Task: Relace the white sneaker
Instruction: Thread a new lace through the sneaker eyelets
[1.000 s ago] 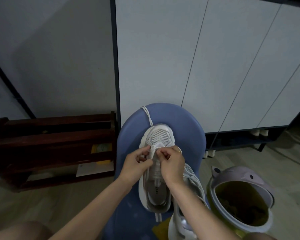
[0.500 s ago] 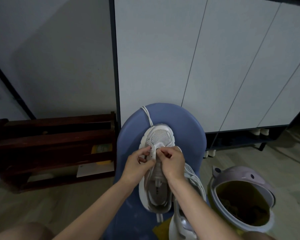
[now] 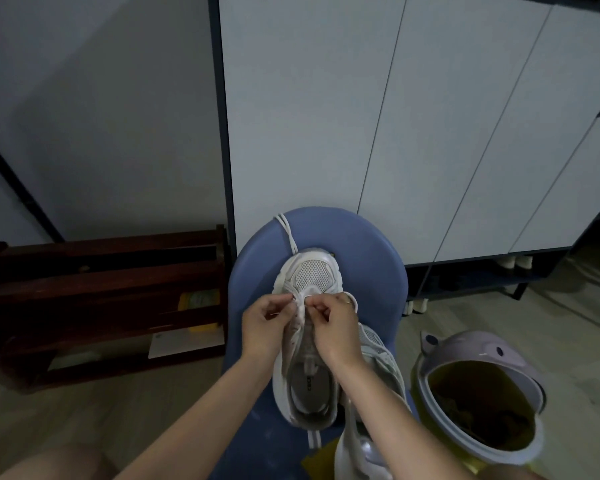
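Both hands (image 3: 302, 327) (pinching?) on sneaker (image 3: 309, 282)

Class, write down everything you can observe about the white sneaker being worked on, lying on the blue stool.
The white sneaker lies on the blue stool, sole down, toe away from the person. Its toe cap looks like mesh, with smoother panels around it. The opening shows a pale insole with a small dark mark. The left hand and right hand pinch at its eyelet area near the toe. A white lace trails from the toe over the stool's far edge. A second sneaker lies beside it.

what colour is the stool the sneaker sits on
Blue, a rounded blue plastic stool, seen in the head view.
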